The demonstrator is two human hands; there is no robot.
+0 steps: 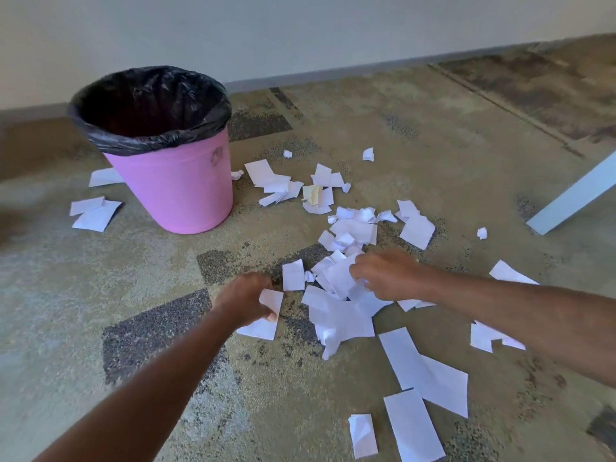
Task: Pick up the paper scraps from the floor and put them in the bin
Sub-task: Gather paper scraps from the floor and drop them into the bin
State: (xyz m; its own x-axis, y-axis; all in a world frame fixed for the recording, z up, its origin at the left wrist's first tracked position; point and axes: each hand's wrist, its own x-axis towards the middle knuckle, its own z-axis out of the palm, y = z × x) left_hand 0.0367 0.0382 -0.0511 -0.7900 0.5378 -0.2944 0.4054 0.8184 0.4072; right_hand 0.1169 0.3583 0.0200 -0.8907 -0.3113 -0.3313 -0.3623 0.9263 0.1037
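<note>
Patterned carpet (160,331) beside a pink bin (173,191), paper scraps (343,316) mostly lying uncollected — the left hand (245,300) is pinching one, the right hand (386,275) is clutching several.

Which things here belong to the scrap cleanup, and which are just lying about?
Job: paper scraps, pink bin, black liner, left hand pinching a scrap, right hand gripping scraps.
Lying about: white furniture leg, carpet, wall.

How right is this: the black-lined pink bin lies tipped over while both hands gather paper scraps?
Wrong on one point: the head view shows the pink bin standing upright. The black liner, left hand and right hand on paper scraps are right.
</note>
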